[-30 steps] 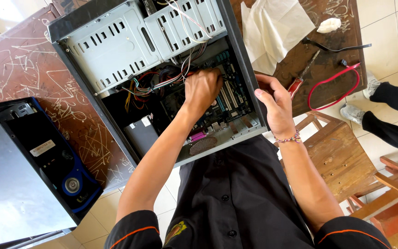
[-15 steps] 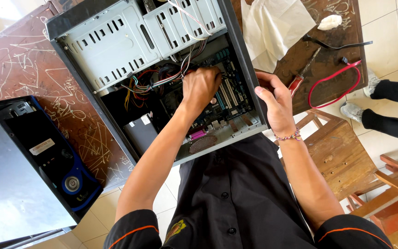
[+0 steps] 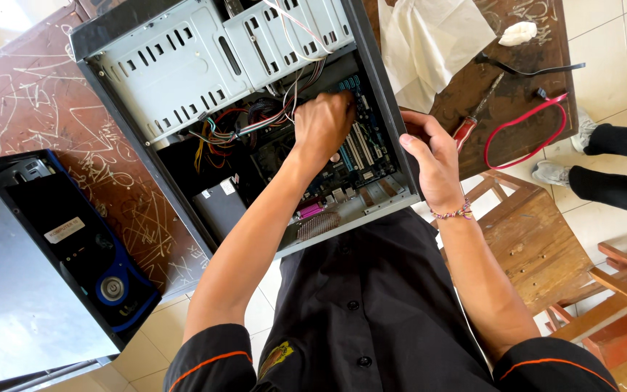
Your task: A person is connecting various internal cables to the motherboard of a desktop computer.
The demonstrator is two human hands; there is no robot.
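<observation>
**Hands inside the open PC case**

Open desktop case (image 3: pixel 183 65) lies on its side on a scratched brown table (image 3: pixel 30 109), side panel off, drive bays up top, motherboard (image 3: pixel 357 156) exposed at the near end. Left hand (image 3: pixel 322 125) is deep inside, curled over the board near the wire bundle (image 3: pixel 255 123); fingers point down and away from the cam, so can't tell if they're pinched on a wire/connector or just pressing. Right hand (image 3: pixel 433 163) grips the case's right edge, fingers wrapped over the rim, steadying it. Hands are apart, w/ the case wall between them.

Progress, judging by the layout: case is already opened and the internals are reachable; wires look loose and untidy, board is seated in place. Red-handled screwdriver (image 3: pixel 469 123) and red cable (image 3: pixel 524 138) lie unused on the table to the right, beside a white cloth (image 3: pixel 429 43). Panel not back on, so work inside looks mid-way, closing up remains.

A second, black-and-blue tower (image 3: pixel 74 254) lies at left. Another person's legs (image 3: pixel 618 167) show at far right.
</observation>
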